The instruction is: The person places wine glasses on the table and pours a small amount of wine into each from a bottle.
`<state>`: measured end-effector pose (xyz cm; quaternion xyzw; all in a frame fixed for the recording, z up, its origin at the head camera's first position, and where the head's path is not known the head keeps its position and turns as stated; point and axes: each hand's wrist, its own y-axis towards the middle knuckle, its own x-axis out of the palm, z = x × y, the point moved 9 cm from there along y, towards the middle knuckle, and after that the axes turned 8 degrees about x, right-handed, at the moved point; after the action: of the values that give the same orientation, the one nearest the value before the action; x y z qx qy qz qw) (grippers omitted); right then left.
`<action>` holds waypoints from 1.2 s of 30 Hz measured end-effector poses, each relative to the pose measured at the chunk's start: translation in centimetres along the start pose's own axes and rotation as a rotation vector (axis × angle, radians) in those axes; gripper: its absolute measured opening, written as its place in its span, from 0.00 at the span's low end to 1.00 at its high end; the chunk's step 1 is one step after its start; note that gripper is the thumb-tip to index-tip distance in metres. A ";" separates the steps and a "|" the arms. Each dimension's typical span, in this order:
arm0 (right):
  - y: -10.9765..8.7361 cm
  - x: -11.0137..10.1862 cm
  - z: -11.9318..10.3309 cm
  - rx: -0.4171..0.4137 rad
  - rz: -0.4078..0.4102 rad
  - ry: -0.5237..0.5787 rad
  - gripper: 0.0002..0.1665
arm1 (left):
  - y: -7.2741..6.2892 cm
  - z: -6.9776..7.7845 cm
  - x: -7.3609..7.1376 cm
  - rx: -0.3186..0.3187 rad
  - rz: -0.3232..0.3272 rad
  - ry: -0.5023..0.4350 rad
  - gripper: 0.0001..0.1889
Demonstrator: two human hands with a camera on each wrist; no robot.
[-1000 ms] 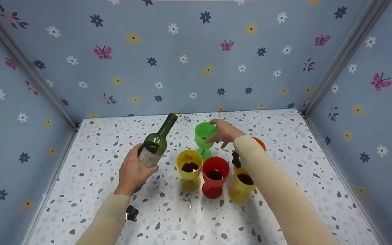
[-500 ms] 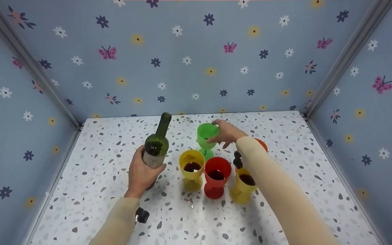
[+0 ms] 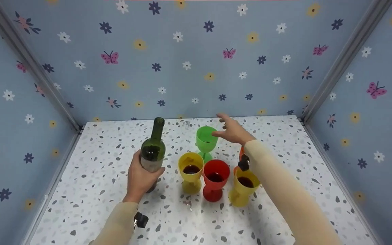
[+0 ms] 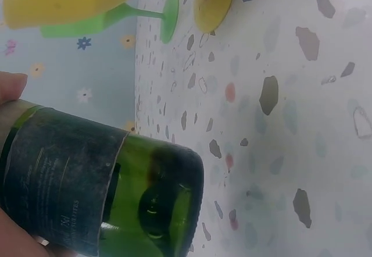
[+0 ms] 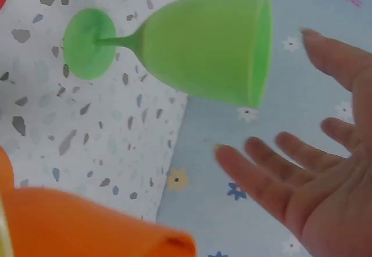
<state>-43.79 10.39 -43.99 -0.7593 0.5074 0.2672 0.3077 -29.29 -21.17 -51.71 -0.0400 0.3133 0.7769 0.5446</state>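
My left hand (image 3: 142,178) grips a green glass wine bottle (image 3: 155,148) round its label, neck upward and nearly upright. Dark liquid shows inside the bottle's base end (image 4: 165,196), close over the table. My right hand (image 3: 235,131) is held beside the rim of a green plastic goblet (image 3: 205,145), fingers spread. In the right wrist view a gap shows between these fingers (image 5: 261,181) and the green goblet (image 5: 203,47), which stands upright on its foot. In front of it stand a yellow goblet (image 3: 191,186) and a red goblet (image 3: 213,191), both with dark liquid inside.
A second yellow goblet (image 3: 239,196) with dark liquid stands right of the red one. An orange goblet (image 5: 87,222) behind it is mostly hidden by the right sleeve (image 3: 277,190) in the head view. Flower-patterned walls (image 3: 196,51) enclose the speckled table (image 3: 94,163).
The bottle has gone from leaning right to nearly upright. My right hand has let go of the green goblet and drawn slightly up and right, its fingers opening.
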 end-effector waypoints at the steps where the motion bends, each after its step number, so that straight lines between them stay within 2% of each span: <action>1: -0.3 -0.7 0.1 -0.023 0.034 0.013 0.48 | -0.1 0.0 0.0 -0.004 0.000 -0.006 0.46; 6: -2.2 -4.5 1.5 -0.065 0.167 0.046 0.44 | -0.3 0.0 -0.2 -0.011 0.015 -0.030 0.46; 11: -4.3 -7.4 3.7 -0.068 0.225 0.028 0.42 | -0.7 0.1 -0.3 -0.003 0.029 -0.050 0.47; 16: -6.3 -9.3 7.1 -0.041 0.270 0.055 0.40 | -1.0 0.3 -0.2 0.001 0.033 -0.094 0.48; 21: -8.2 -9.8 10.5 -0.009 0.324 0.077 0.36 | -1.5 0.4 0.2 0.011 0.026 -0.161 0.48; 25: -9.2 -9.4 13.1 0.025 0.346 0.126 0.35 | -1.7 0.0 0.9 0.006 0.016 -0.200 0.48; 28: -9.7 -8.8 14.7 0.043 0.349 0.163 0.36 | -2.0 -0.4 1.3 -0.003 0.037 -0.240 0.49; 33: -10.5 -8.0 17.0 0.070 0.360 0.164 0.36 | -2.5 -1.1 2.0 -0.014 0.096 -0.277 0.50; 36: -11.0 -7.6 18.2 0.093 0.356 0.160 0.35 | -2.7 -1.2 2.5 -0.009 0.097 -0.270 0.50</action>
<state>-37.83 31.67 -48.57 -0.6613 0.6682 0.2325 0.2492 -28.25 -19.21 -54.90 0.0778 0.2353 0.8019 0.5436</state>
